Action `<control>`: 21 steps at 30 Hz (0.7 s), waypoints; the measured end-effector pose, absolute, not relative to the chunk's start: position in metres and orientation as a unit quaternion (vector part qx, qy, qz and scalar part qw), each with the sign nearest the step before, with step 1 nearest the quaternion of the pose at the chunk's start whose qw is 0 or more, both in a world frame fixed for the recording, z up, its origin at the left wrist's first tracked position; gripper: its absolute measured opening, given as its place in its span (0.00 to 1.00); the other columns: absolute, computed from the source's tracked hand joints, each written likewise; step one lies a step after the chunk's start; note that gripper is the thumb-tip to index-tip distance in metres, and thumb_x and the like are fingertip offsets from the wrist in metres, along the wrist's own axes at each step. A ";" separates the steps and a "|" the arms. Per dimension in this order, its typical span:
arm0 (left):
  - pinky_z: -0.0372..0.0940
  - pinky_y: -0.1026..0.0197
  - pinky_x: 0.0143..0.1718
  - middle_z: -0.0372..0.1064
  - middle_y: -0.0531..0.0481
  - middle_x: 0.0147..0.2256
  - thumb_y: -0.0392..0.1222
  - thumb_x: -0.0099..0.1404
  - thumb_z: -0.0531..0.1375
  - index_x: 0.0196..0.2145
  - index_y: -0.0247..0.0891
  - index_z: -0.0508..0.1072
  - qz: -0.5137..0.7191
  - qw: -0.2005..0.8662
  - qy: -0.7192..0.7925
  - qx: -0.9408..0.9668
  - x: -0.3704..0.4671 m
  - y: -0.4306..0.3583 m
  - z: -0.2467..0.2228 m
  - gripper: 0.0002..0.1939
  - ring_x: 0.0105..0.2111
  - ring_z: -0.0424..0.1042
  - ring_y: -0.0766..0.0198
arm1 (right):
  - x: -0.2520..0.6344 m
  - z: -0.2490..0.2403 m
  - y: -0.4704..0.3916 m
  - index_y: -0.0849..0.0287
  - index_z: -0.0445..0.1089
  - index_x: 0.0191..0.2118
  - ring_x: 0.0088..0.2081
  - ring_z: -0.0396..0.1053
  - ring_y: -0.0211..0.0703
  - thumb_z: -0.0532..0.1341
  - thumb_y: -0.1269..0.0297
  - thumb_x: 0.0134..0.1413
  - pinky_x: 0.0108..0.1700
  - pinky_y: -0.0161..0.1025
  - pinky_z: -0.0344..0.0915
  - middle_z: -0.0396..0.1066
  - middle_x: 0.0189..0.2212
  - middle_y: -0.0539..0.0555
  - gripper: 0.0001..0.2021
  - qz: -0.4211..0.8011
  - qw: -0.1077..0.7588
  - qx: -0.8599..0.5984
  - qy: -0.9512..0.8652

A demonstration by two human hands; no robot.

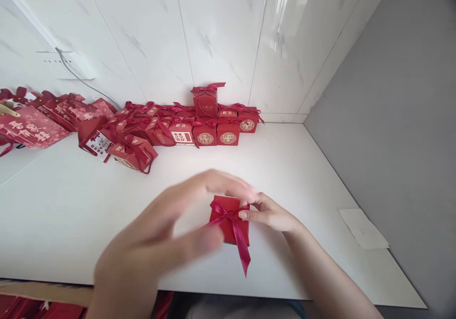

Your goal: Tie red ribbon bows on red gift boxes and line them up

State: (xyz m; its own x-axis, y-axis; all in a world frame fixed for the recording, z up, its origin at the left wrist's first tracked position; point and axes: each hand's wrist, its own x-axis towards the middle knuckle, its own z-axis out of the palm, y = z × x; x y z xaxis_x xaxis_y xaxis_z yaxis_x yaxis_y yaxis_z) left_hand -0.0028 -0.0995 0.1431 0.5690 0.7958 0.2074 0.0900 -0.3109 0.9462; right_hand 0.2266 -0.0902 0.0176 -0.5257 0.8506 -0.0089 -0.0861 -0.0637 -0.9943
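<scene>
A small red gift box (222, 201) sits on the white counter before me, a crimson ribbon (241, 245) tied in a bow over its top and one tail hanging toward me. My right hand (269, 212) grips the box's right side, thumb on the top by the bow; its other fingers are partly hidden. My left hand (156, 224) is raised close to the camera, slightly blurred, thumb and fingers wide apart. It arches over the left of the box with nothing in its grasp, and its fingertips overlap the right hand in view.
Ribboned red gift boxes (205, 135) stand in rows along the tiled wall (221, 34), one stacked on top. Red gift bags (39, 126) lie at the far left below a cable (81, 79). White paper (363, 229) lies by the counter's right edge. An open carton (53, 288) with red items is below.
</scene>
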 end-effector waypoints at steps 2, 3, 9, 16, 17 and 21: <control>0.60 0.47 0.59 0.68 0.47 0.53 0.50 0.65 0.59 0.49 0.46 0.74 0.240 0.438 0.309 0.809 -0.005 -0.063 0.135 0.16 0.57 0.64 0.49 | 0.226 0.020 -0.091 0.58 0.73 0.30 0.58 0.64 0.53 0.65 0.54 0.57 0.59 0.51 0.59 0.63 0.59 0.56 0.12 0.644 0.351 -0.320 -0.600; 0.60 0.48 0.59 0.66 0.46 0.55 0.49 0.65 0.59 0.48 0.45 0.74 0.201 0.418 0.308 0.830 -0.007 -0.047 0.126 0.15 0.58 0.63 0.50 | 0.226 0.020 -0.091 0.58 0.74 0.30 0.57 0.65 0.53 0.64 0.54 0.58 0.59 0.51 0.59 0.63 0.59 0.55 0.12 0.640 0.349 -0.314 -0.608; 0.54 0.47 0.63 0.60 0.44 0.60 0.46 0.62 0.63 0.42 0.43 0.74 0.094 0.491 0.244 0.831 -0.014 -0.016 0.059 0.11 0.61 0.59 0.51 | 0.224 0.019 -0.091 0.58 0.72 0.26 0.57 0.65 0.53 0.61 0.53 0.60 0.59 0.50 0.59 0.64 0.58 0.55 0.16 0.620 0.368 -0.304 -0.622; 0.55 0.47 0.62 0.62 0.43 0.58 0.45 0.62 0.63 0.31 0.39 0.69 0.100 0.506 0.256 0.818 -0.010 -0.019 0.048 0.09 0.61 0.59 0.52 | 0.226 0.020 -0.091 0.58 0.69 0.25 0.58 0.63 0.51 0.62 0.56 0.60 0.60 0.51 0.58 0.64 0.58 0.55 0.15 0.617 0.361 -0.315 -0.624; 0.55 0.47 0.61 0.62 0.43 0.57 0.45 0.62 0.63 0.31 0.39 0.69 0.100 0.510 0.249 0.817 -0.011 -0.019 0.048 0.09 0.61 0.58 0.51 | 0.226 0.021 -0.091 0.58 0.70 0.26 0.59 0.63 0.52 0.62 0.56 0.61 0.60 0.51 0.57 0.65 0.57 0.55 0.14 0.615 0.361 -0.317 -0.625; 0.55 0.47 0.62 0.62 0.43 0.58 0.43 0.62 0.62 0.31 0.39 0.69 0.122 0.517 0.227 0.816 -0.013 -0.020 0.047 0.07 0.62 0.57 0.51 | 0.226 0.020 -0.092 0.57 0.71 0.27 0.59 0.62 0.52 0.62 0.56 0.60 0.61 0.52 0.56 0.65 0.57 0.55 0.14 0.616 0.364 -0.325 -0.619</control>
